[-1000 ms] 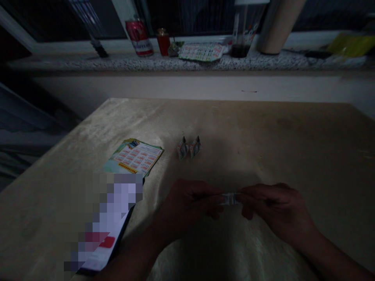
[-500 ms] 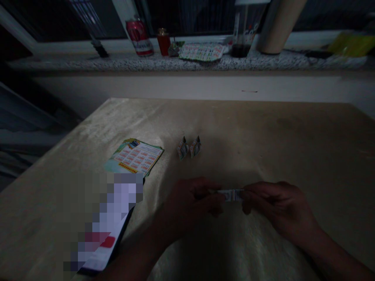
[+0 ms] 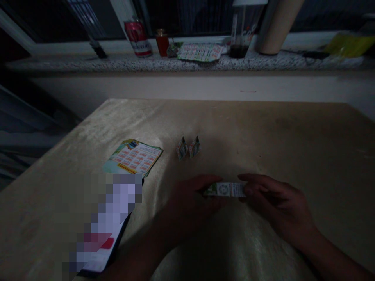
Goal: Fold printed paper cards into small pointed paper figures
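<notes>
A narrow folded paper strip [image 3: 224, 189], printed in green, white and black, is held level above the table. My right hand [image 3: 281, 210] pinches its right end between thumb and fingers, with the index finger raised a little over the top edge. Around the left end curls my left hand [image 3: 187, 203], its fingers above and below the strip; the exact contact there is dark. Beyond my hands stand two small folded paper pieces [image 3: 182, 149], side by side and pointed at the top. Left of them lies a stack of printed paper cards [image 3: 136, 157].
A phone [image 3: 101, 249] with a lit, blurred screen lies on the table [image 3: 281, 136] by my left forearm. On the granite sill [image 3: 102, 64] behind are a red can [image 3: 139, 39], a reddish bottle [image 3: 162, 43], a plastic cup [image 3: 243, 33] and a tan cylinder [image 3: 278, 27].
My left hand's fingers have loosened from the strip, uncovering more of its printed left part. The strip has risen slightly. The paper pieces, cards and phone stay put.
</notes>
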Demonstrator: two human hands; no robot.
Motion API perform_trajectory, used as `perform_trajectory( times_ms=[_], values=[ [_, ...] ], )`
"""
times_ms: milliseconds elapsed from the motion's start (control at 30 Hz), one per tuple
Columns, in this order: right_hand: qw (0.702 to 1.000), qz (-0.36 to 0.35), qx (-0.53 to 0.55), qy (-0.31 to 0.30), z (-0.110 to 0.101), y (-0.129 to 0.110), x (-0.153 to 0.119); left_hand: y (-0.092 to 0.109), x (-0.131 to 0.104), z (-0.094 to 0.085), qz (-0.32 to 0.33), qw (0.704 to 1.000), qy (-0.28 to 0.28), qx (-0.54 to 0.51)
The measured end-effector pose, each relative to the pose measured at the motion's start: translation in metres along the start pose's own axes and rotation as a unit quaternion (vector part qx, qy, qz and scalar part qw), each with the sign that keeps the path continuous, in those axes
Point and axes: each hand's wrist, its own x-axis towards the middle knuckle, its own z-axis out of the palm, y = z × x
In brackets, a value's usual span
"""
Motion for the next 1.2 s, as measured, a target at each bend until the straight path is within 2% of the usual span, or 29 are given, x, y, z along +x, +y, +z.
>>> perform_trajectory(
  times_ms=[67,167,367,600,867,1100,1200],
  values=[
    [1.0,0.002,0.008,-0.002,0.0,-0.001,-0.001,0.002,0.0,0.0,0.027,0.998,-0.019,0.063],
    [1.0,0.003,0.017,0.002,0.002,-0.002,-0.002,0.004,0.0,0.002,0.012,0.995,-0.056,0.084],
    [1.0,-0.027,0.001,-0.009,0.011,0.004,-0.004,0.007,-0.004,0.006,-0.049,0.991,-0.127,0.009],
    [0.997,-0.039,-0.051,-0.04,0.013,0.007,-0.006,0.009,-0.004,0.007,-0.081,0.984,-0.154,-0.036],
    [0.994,-0.047,-0.094,-0.026,0.015,0.004,-0.003,0.005,-0.004,0.009,-0.066,0.985,-0.154,-0.03],
    [0.982,-0.05,-0.181,0.013,0.026,0.003,-0.006,0.006,-0.003,0.026,-0.052,0.99,-0.076,0.106],
    [0.977,-0.062,-0.203,0.029,0.028,0.003,-0.007,0.006,-0.001,0.029,-0.051,0.989,-0.063,0.123]
  ],
)
